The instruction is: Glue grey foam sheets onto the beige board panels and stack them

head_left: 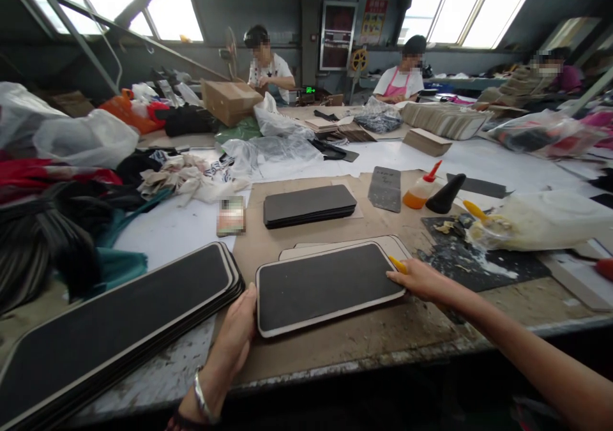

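A flat rounded-corner panel (325, 287), dark grey with a pale border, lies tilted in front of me over pale boards (301, 251). My left hand (239, 322) holds its left end, with some fingers hidden at the edge. At the opposite end, my right hand (421, 281) is closed around a yellow tool (397, 264) whose working end I cannot make out; its fingers also touch the panel's right edge. To the left is a stack of similar bordered panels (129, 316). Behind the held panel sits a stack of plain dark panels (310, 204).
At right, a glue-smeared dark board (483, 262) bears a cut-open plastic jug (550, 220) with a yellow-handled tool (474, 210). An orange-liquid bottle (420, 191) and a black cone (446, 195) stand nearby. Fabric scraps (186, 175) lie left. Several people work across the table.
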The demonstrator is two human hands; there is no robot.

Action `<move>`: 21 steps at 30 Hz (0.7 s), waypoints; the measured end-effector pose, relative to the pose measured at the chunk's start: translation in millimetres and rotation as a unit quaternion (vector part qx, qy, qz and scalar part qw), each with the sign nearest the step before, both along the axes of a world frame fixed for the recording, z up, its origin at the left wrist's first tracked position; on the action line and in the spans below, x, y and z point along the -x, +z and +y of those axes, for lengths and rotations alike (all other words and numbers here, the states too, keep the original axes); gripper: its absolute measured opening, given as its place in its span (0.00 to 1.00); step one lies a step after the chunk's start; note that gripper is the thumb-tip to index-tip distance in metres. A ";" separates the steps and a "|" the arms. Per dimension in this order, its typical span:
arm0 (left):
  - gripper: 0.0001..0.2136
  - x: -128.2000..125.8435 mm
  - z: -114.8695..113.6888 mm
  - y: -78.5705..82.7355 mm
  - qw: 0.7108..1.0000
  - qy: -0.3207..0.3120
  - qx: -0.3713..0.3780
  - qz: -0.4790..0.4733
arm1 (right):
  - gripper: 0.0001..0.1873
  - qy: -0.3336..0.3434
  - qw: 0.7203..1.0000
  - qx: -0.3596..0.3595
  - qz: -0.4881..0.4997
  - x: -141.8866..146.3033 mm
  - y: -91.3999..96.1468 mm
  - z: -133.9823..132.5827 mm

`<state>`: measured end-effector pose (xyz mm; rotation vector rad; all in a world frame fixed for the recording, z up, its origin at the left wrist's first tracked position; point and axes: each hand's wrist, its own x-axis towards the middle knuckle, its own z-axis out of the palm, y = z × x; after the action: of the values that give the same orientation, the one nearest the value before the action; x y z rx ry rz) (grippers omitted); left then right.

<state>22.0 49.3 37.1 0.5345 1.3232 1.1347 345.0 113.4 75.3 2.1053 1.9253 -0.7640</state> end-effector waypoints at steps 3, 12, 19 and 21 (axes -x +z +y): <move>0.19 0.7 2.2 2.4 1.000 -0.013 -0.016 -0.013 | 0.16 0.001 1.000 0.003 0.011 -1.9 -2.3 2.0; 0.17 -2.3 -0.8 -1.0 0.999 -0.018 -0.020 0.025 | 0.18 0.018 0.999 0.006 -0.029 -1.1 -2.6 3.7; 0.14 -5.3 -2.5 -1.8 0.998 -0.002 -0.029 0.051 | 0.18 0.028 0.999 -0.014 -0.018 -5.0 -6.5 4.6; 0.14 -6.3 -3.9 0.3 0.998 -0.001 -0.028 0.050 | 0.17 0.022 0.999 -0.017 -0.021 -4.3 -5.9 3.9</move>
<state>28.3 45.4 37.4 0.6413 1.3787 1.1583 349.3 117.3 69.4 2.0742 1.9675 -0.6774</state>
